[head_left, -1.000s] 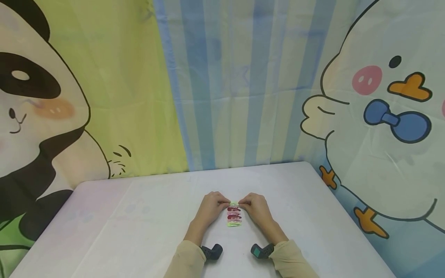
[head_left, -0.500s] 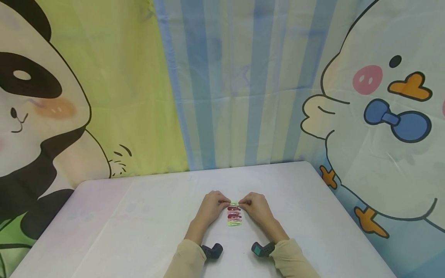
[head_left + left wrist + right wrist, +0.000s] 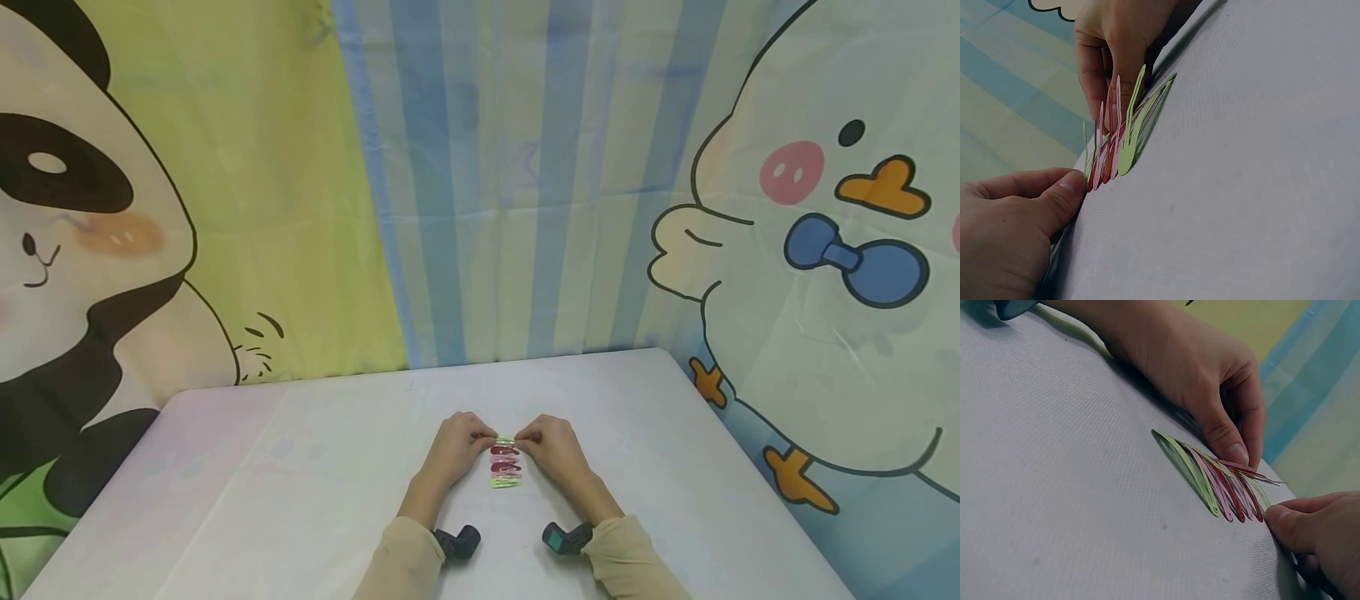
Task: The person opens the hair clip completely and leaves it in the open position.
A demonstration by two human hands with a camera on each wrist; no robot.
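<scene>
Snap hair clips in green, pink and red lie in a short column on the white table, side by side. A green hair clip [image 3: 1129, 153] is nearest the person, with a red hair clip [image 3: 506, 467] farther up the column. At the far end is another green hair clip [image 3: 506, 439]. My left hand [image 3: 456, 446] pinches its left end between thumb and index finger. From the other side, my right hand [image 3: 555, 446] pinches the right end the same way. In both wrist views the fingertips partly cover this far clip. The clips' narrow prongs stand up at an angle.
The white table [image 3: 300, 500] reaches back to a striped curtain [image 3: 510, 208]. Printed cartoon cloths hang at the left and right. A dark wrist device [image 3: 459, 543] sits on the left wrist, and another wrist device [image 3: 566, 540] on the right.
</scene>
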